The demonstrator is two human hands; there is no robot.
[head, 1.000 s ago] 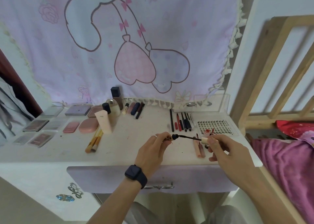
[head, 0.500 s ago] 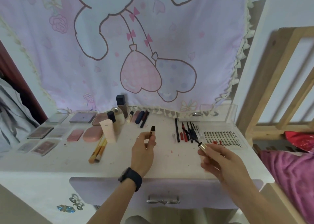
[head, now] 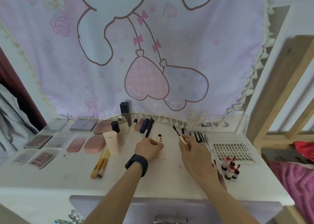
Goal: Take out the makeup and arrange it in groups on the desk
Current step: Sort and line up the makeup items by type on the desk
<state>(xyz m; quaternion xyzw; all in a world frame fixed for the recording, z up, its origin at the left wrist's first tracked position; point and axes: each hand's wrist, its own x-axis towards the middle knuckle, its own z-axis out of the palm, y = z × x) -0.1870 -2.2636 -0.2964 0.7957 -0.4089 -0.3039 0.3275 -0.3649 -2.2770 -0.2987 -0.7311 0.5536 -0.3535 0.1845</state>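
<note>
1. While scanning the white desk (head: 169, 181), find most makeup already grouped: palettes (head: 38, 141) at left, brushes (head: 100, 164) beside an upright white tube (head: 111, 143), and a lash tray (head: 234, 151) at right.
2. Wrapped in the curled fingers of the left hand (head: 148, 149): the mascara tube (head: 159, 138), upright and uncapped, over the middle of the desk.
3. Pinched at the fingertips of the right hand (head: 195, 152): the mascara wand (head: 176, 131), bristles up and tilted left, apart from the tube.
4. Could well smear the desk or the pencils (head: 198, 137) just behind if laid down uncapped, with loaded bristles to blame.
5. Might tip and leak if stood open on so narrow a base, so better rejoined before being placed with its group.
6. Could topple the little red-capped bottles (head: 229, 168) just beside the right forearm through a careless sweep back.
7. Cannot see the tube's middle inside the fist, nor tell whether its foot touches the desk.
8. Cannot read the tube's label or the tray's print.
9. Partly covered by the right forearm: some slim reddish items, kind unclear.
10. Cut off at the bottom edge: the drawer front and its handle.
</note>
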